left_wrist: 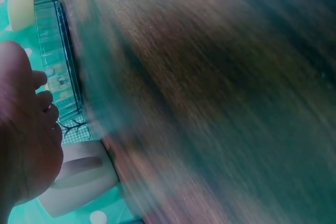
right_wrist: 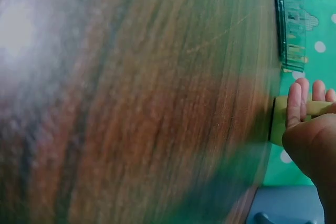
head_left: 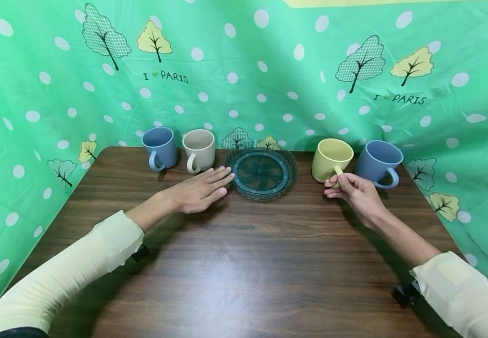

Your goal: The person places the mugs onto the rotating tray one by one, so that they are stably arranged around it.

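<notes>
With thumb and fingers my right hand pinches the handle of a yellow mug, which stands upright at the back right. A blue mug is just to the right of it. Over the table, my left hand stretches its fingers out flat, fingertips right at the left rim of a round, see-through dark green glass tray. Behind that hand stands a cream mug, handle facing forward. In the left wrist view, the tray's ribbed side wall shows past the fingers.
A second blue mug stands at the back left of the brown wooden table. Green dotted cloth with printed trees hangs right behind the table's back edge and along both sides.
</notes>
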`<control>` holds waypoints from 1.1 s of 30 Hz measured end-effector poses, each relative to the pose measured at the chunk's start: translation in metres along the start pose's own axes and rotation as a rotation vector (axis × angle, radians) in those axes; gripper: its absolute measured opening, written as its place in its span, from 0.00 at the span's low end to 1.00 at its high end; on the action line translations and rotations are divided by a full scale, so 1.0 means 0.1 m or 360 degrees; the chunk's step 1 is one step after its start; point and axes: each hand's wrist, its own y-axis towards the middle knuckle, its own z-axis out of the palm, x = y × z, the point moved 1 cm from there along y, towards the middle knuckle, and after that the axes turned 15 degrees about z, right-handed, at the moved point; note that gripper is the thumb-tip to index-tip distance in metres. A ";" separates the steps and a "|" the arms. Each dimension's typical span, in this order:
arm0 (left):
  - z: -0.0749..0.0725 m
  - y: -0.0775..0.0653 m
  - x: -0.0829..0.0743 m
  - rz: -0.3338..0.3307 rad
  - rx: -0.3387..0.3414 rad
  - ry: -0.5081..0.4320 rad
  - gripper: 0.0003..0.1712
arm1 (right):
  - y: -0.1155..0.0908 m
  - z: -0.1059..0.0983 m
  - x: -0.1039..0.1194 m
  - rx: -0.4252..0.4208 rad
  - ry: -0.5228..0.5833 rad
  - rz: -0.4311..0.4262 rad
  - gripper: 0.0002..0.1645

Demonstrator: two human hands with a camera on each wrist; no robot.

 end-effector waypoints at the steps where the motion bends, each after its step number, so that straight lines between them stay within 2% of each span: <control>1: 0.00 0.00 0.00 -0.0003 0.0002 -0.0002 0.37 | 0.00 0.00 0.00 0.0000 -0.0002 -0.0008 0.19; 11: 0.00 0.01 0.00 0.0025 0.0011 0.0034 0.38 | 0.04 0.02 0.09 -0.0013 -0.0065 -0.0083 0.21; 23: 0.01 0.00 0.03 -0.0005 0.0015 0.0032 0.38 | 0.08 0.13 0.21 0.0011 -0.0119 -0.0171 0.20; 33: 0.00 0.02 0.01 -0.0004 0.0016 0.0029 0.38 | 0.10 0.25 0.26 0.0027 -0.0214 -0.0180 0.24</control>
